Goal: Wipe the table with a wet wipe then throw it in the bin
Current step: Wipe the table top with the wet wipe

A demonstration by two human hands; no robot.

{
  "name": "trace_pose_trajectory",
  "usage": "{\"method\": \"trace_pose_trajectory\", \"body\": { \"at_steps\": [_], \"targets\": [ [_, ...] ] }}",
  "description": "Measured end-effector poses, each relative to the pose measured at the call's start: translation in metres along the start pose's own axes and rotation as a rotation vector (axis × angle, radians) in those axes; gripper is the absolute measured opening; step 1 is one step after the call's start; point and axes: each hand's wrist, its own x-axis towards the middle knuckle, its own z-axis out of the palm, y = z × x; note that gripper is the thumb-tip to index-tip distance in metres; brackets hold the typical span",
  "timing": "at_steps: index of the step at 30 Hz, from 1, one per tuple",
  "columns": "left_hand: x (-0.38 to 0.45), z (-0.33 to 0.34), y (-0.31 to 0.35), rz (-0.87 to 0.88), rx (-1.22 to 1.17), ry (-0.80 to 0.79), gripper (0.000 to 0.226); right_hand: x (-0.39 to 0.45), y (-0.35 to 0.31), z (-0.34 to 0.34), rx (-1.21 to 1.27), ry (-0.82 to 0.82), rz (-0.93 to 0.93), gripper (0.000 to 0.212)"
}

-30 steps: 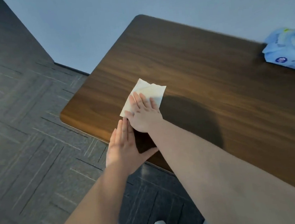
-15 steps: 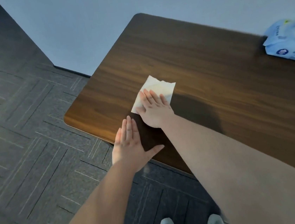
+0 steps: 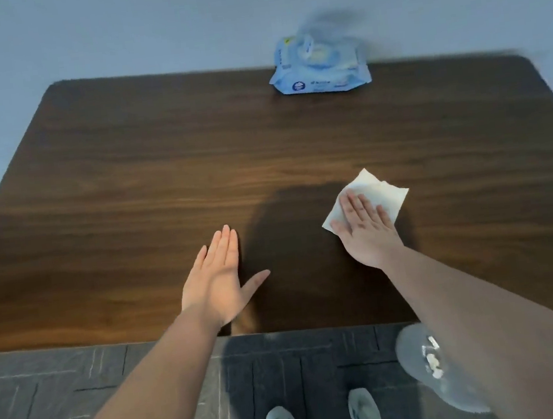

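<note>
From the head view, I have my right hand (image 3: 367, 230) pressed flat, fingers spread, on the white folded wet wipe (image 3: 375, 198), which lies on the right half of the dark brown wood-grain table (image 3: 161, 174), nearer its front edge than its back. The palm pins the wipe against the surface rather than pinching it; nothing is gripped between the fingers. My left hand (image 3: 216, 281) lies open and flat near the front edge, fingers together, thumb out, holding nothing, well apart from the wipe.

I judge the wiping step to be in hand, with the throwing-away step not begun. The next move, as I read it, calls for keeping even downward pressure while sliding the wipe over the parts of the top not covered, then gathering it up in the fingers. At the lower right, partly behind my forearm, I see a pale translucent rounded thing (image 3: 431, 367) on the grey carpet-tile floor (image 3: 49, 407) with white scraps inside; it may be the bin, but it is too blurred for me to be sure.

At the back edge, against the pale wall, sits a light blue soft plastic pack of wipes (image 3: 319, 66). It carries a dark round logo and some print on its front face, but motion blur leaves none of it readable.
</note>
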Motion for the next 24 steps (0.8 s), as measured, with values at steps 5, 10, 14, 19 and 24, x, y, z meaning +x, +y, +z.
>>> {"method": "trace_pose_trajectory", "body": {
  "at_steps": [5,10,14,19,24],
  "targets": [
    [0.035,0.012,0.105,0.198,0.042,-0.040,0.094,-0.023,0.111,-0.015,0.059,0.040,0.144,0.060],
    [0.061,0.031,0.201,0.338,0.141,-0.133,0.095,-0.046,0.222,-0.029,0.087,0.048,0.262,0.060],
    [0.084,0.041,0.265,0.388,0.187,-0.154,0.097,-0.055,0.289,-0.041,0.122,0.057,0.351,0.061],
    [0.094,0.052,0.304,0.361,0.235,-0.163,0.099,-0.060,0.350,-0.051,0.112,0.072,0.391,0.062],
    [0.094,0.051,0.302,0.354,0.234,-0.186,0.099,-0.057,0.357,-0.056,0.108,0.060,0.411,0.062]
  ]
}}
